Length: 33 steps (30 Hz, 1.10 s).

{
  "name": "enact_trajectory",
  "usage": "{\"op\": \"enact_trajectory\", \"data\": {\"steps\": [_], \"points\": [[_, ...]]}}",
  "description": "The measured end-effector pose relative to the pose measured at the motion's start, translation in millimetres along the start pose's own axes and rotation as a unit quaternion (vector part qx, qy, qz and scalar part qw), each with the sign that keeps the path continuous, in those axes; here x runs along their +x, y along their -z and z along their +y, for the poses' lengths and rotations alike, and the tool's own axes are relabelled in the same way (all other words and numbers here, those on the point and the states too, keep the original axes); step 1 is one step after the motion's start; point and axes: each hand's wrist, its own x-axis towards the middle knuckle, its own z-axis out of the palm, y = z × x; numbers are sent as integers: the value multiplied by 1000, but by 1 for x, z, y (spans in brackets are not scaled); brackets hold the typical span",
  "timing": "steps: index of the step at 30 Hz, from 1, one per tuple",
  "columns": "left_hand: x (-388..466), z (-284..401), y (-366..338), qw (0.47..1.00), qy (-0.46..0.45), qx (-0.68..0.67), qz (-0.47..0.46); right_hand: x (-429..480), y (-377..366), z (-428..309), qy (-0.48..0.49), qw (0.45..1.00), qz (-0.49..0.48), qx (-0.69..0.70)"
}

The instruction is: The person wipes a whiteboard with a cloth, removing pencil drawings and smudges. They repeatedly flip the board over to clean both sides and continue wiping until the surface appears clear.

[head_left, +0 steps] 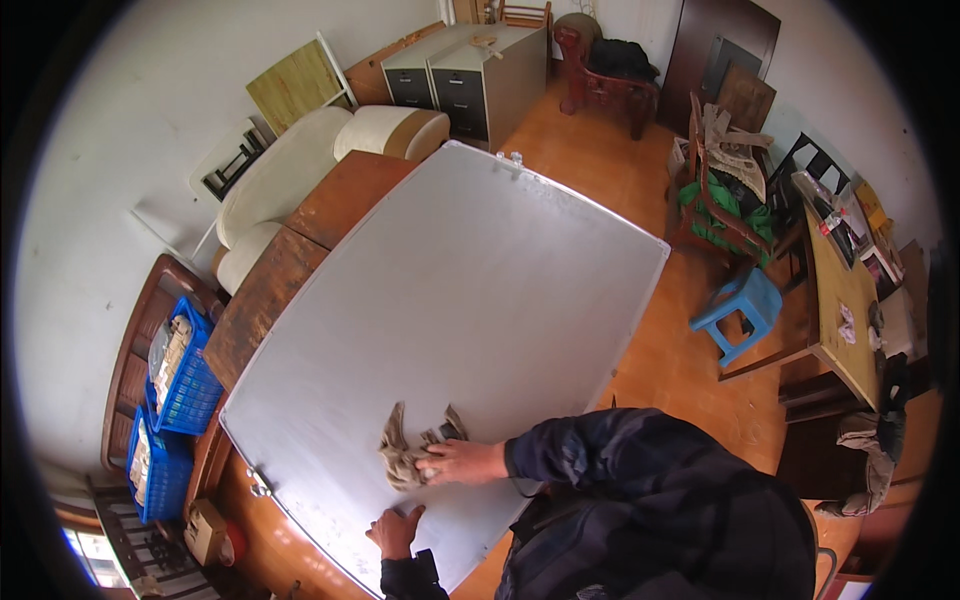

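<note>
A large grey board with an aluminium frame (465, 300) lies flat before me, tilted across the view. It covers part of a worn brown wooden table (262, 300). My right hand (459, 461) grips a crumpled brownish cloth rag (401, 469) against the board's near part; two loose ends of the rag stick out past the fingers. Close below it, my left hand (396, 531) leans on the board surface, thumb spread away from the fingers, holding nothing. Small metal fittings (259, 484) sit on the frame's left edge, and similar fittings (516, 158) on its far edge.
Blue plastic baskets (184, 375) stand on the left, near a cream sofa (300, 165). Filing cabinets (487, 90) are at the back. On the right are a blue plastic stool (742, 311), a wooden chair (705, 187) loaded with things, and a cluttered wooden table (836, 315).
</note>
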Motion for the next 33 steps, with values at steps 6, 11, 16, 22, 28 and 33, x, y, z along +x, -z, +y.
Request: {"op": "enact_trajectory", "data": {"steps": [6,11,16,22,28,33], "points": [[-10,4,10,999,-22,-9,-28,-85,71,78,-149,985,74,52],[-9,-2,1,999,-33,-15,-17,-174,127,174,-369,921,128,14],[-9,-2,-7,1000,-2,-5,0,-268,173,259,-481,851,210,-7],[-11,-1,-9,999,-4,-30,11,-273,154,313,-675,687,257,-78],[-12,0,-9,999,0,-23,26,-171,188,279,-467,812,193,291],[-23,2,-9,998,-14,-21,59,-111,285,162,-336,853,161,366]]}}
